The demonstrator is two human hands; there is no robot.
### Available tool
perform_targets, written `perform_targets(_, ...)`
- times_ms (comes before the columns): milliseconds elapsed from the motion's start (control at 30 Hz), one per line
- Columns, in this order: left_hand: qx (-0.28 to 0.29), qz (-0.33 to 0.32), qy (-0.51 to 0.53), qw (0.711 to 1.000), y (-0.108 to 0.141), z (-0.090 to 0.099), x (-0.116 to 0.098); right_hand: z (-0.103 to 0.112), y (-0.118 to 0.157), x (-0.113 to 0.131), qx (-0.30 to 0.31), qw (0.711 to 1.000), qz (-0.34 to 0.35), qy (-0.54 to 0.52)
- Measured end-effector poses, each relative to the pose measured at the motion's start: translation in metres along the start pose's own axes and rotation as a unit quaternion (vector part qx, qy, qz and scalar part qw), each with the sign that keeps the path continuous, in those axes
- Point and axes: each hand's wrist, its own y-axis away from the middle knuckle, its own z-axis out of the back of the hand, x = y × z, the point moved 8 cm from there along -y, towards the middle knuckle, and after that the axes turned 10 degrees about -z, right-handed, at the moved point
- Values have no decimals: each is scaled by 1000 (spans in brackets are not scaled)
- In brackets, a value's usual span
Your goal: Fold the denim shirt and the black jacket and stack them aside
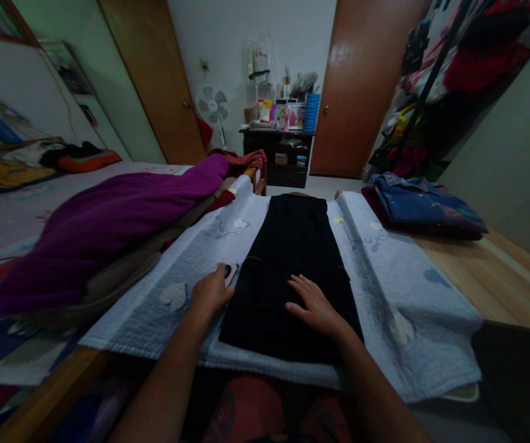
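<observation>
A black garment [299, 246] lies flat and lengthwise on a grey-white patterned cloth [172, 320]; it looks like folded trousers or a skirt. At its left edge my left hand [210, 294] is closed around a small pale pink object [232, 274] with a dark round part. The palm covers most of that object, so its kind is unclear. My right hand [314, 306] rests open on the garment, right of its middle, with the fingers spread and nothing in them.
Purple bedding [121, 215] is heaped on the bed at left. To the right, folded blue clothing [424, 200] sits on a wooden surface [500, 277]. Farther back stand a fan [213, 106] and a dark cabinet [255, 147]; clothes hang at upper right.
</observation>
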Motion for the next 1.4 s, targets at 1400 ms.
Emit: perform_targets(1400,34,16,-14,999,-11,18,41,0,0,-1,-1,1000,6,-5)
